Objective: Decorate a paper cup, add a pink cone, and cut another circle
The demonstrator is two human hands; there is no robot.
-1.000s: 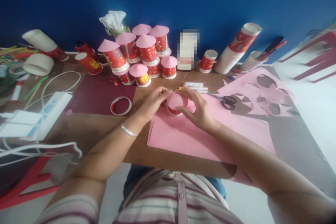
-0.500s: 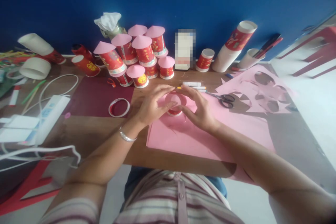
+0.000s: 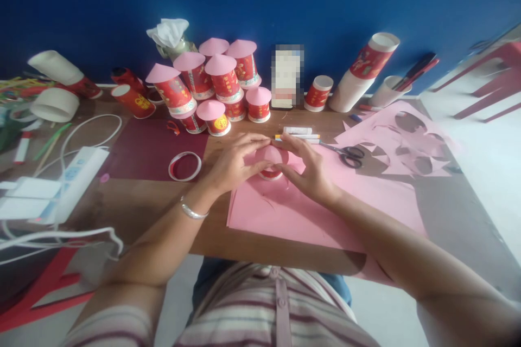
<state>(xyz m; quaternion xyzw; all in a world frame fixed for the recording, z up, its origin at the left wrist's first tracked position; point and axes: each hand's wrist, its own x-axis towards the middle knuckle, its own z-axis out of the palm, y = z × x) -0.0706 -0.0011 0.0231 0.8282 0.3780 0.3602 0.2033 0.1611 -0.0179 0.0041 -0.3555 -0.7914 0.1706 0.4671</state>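
- A small red cup (image 3: 271,173) stands upside down on a pink sheet (image 3: 293,211) in the middle of the table (image 3: 163,200), capped by a pink cone (image 3: 272,156).
- The left hand (image 3: 234,165) curls round the cone from the left; its fingers (image 3: 251,143) arch over the top edge and the thumb presses the near side, so they pinch the pink paper.
- The right hand (image 3: 311,171) closes on it from the right, fingers (image 3: 290,142) bent and close together, tips on the cone's rim.
- The cup sits between the two palms; only its lower red band shows under the fingers.
- A silver bangle (image 3: 192,210) rings the left wrist.
- Scissors (image 3: 349,155) lie just right of the right hand, and markers (image 3: 300,133) just beyond the fingertips.
- A tape ring (image 3: 185,166) lies left of the left hand.
- A cluster of finished cups (image 3: 211,87) with pink cones stands at the blue wall.
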